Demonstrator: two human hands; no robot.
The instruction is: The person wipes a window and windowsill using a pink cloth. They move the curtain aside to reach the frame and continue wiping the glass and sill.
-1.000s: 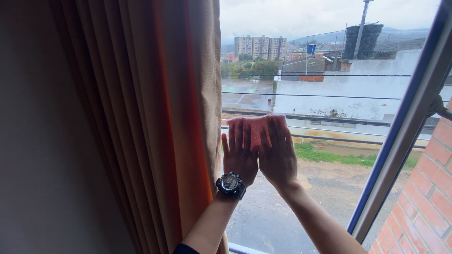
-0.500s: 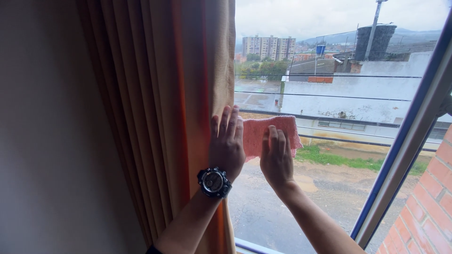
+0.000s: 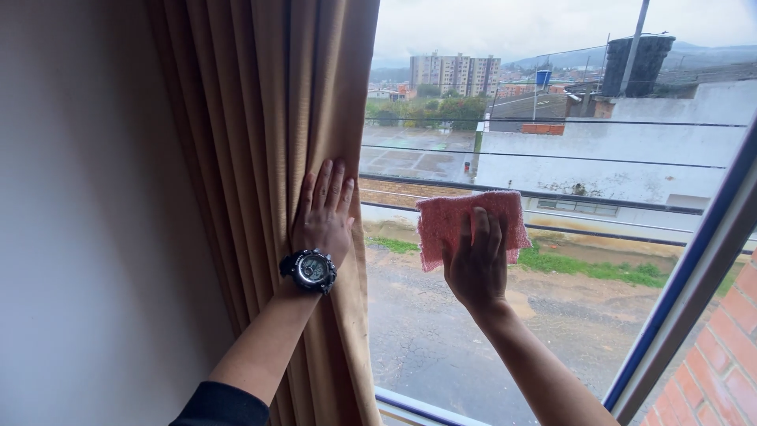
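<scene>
My right hand [image 3: 475, 264] presses a pink cloth [image 3: 465, 222] flat against the window glass [image 3: 505, 331], fingers spread over the cloth's lower half. My left hand [image 3: 323, 214], with a black wristwatch [image 3: 309, 270] on its wrist, lies flat on the tan curtain [image 3: 268, 158] and pushes its edge to the left, away from the glass. The two hands are apart, with bare glass between them.
A plain wall [image 3: 87, 237] stands left of the curtain. The blue and white window frame [image 3: 694, 268] slants down at the right, with a brick wall [image 3: 721, 363] outside it. The lower frame rail [image 3: 426, 406] runs along the bottom. Street, buildings and wires show through the glass.
My left hand left the cloth and moved left onto the curtain, pushing it aside. The right hand stays on the pink cloth, now alone. The view shifted slightly.
</scene>
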